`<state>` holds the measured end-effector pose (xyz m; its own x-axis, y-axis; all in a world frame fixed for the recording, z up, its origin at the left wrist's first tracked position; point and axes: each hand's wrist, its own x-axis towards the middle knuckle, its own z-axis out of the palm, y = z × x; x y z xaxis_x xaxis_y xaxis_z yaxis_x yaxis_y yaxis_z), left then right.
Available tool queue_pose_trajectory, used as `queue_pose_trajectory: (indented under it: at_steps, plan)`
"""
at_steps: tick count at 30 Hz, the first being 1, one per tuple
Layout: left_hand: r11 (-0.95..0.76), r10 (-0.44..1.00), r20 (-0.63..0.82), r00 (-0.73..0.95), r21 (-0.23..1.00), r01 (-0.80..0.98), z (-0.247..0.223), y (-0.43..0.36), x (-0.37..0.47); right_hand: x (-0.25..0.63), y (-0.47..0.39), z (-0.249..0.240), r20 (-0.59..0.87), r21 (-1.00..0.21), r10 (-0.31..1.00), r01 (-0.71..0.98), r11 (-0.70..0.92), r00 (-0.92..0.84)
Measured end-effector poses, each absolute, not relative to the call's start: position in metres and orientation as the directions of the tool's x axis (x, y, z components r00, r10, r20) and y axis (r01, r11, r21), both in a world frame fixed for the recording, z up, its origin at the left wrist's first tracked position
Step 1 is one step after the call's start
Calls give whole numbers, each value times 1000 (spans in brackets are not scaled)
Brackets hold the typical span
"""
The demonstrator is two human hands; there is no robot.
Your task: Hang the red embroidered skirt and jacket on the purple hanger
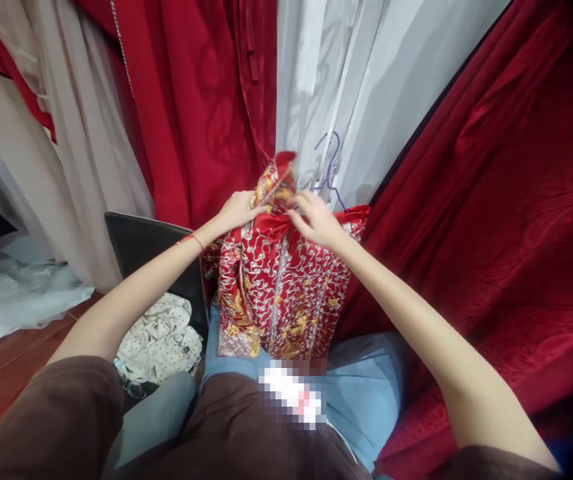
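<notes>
The red embroidered jacket (299,287) hung upright in front of the person's lap, its gold and silver pattern facing up toward the wearer. The left hand (239,209) was closed on a bunched fold at the jacket's top. The right hand (318,219) had its fingers partly curled by the same fold; blur hid whether they pinched it. A purple hanger (334,175) showed just beyond the right hand, and polka-dot cloth (164,340) lay beside the person's left leg.
</notes>
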<state>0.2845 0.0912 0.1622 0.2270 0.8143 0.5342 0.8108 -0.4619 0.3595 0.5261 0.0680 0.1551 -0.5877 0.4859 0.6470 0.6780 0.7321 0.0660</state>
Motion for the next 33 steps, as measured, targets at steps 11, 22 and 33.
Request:
queue_pose_trajectory:
  at_steps: [11, 22, 33]
  plan:
    - [-488, 820, 466, 332, 266, 831, 212, 70, 263, 634, 117, 171, 349, -620, 936, 739, 265, -43]
    - [-437, 886, 315, 341, 315, 843, 224, 124, 316, 621, 127, 192, -207, -794, 909, 605, 59, -361]
    - [-363, 925, 110, 364, 539, 760, 239, 77, 356, 592, 132, 194, -328, -798, 839, 603, -1, -433]
